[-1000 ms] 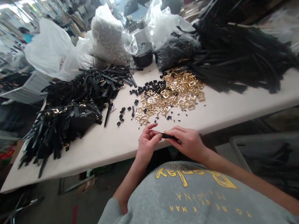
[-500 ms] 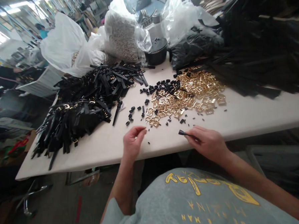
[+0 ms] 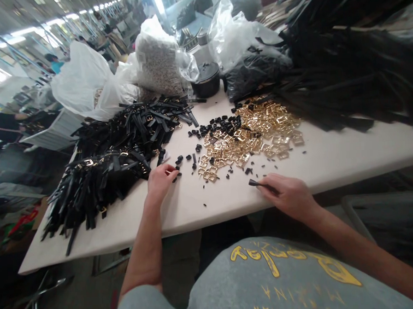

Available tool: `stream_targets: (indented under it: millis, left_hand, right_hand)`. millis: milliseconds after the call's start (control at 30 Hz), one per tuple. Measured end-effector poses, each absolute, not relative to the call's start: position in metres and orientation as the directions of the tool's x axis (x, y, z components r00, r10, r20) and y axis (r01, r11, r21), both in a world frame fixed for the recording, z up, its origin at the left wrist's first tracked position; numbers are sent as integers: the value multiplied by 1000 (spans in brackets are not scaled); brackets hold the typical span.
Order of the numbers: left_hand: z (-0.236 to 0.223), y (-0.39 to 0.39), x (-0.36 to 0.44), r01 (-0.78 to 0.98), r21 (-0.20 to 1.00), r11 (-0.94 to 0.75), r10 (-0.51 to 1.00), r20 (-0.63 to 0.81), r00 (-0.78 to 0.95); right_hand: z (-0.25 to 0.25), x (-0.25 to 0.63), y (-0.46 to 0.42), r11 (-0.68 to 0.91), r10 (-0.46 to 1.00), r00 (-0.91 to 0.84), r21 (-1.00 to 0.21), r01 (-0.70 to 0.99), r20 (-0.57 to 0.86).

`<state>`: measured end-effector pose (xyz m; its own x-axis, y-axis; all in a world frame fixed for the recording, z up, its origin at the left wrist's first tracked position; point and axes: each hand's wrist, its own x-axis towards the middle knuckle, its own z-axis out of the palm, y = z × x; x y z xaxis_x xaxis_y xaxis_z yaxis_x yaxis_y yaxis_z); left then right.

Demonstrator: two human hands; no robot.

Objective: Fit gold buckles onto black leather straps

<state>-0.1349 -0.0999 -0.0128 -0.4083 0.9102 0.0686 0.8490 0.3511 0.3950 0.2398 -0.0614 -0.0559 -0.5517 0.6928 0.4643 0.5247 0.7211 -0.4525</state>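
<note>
My right hand is closed around a narrow black strap; its flared end sticks out to the left of the fingers, over the front part of the table. The rest of the strap is hidden in the palm. My left hand has its thumb and fingers pinched together at a few small black loops on the table. What sits between those fingertips is too small to make out. Right of the left hand lie gold buckles in a spread heap, with more black loops behind them.
Black straps with buckles are piled on the left of the white table. Long black strips cover the back right. Plastic bags and a black round container line the back. A person is at far left.
My left hand has moved left, from the bare table front to the small black loops. The right hand keeps the strap in nearly the same place. The view has shifted slightly.
</note>
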Motion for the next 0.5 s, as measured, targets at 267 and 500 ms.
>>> stream_targets:
  millis: [267, 500]
  left_hand:
    - [-14, -79, -137, 857, 269, 441, 889, 2, -458]
    - [-12, -51, -130, 899, 242, 366, 924, 23, -382]
  right_hand:
    - [-58, 240, -61, 737, 676, -556, -419, 531, 483]
    - [-64, 241, -61, 731, 682, -571, -410, 546, 457]
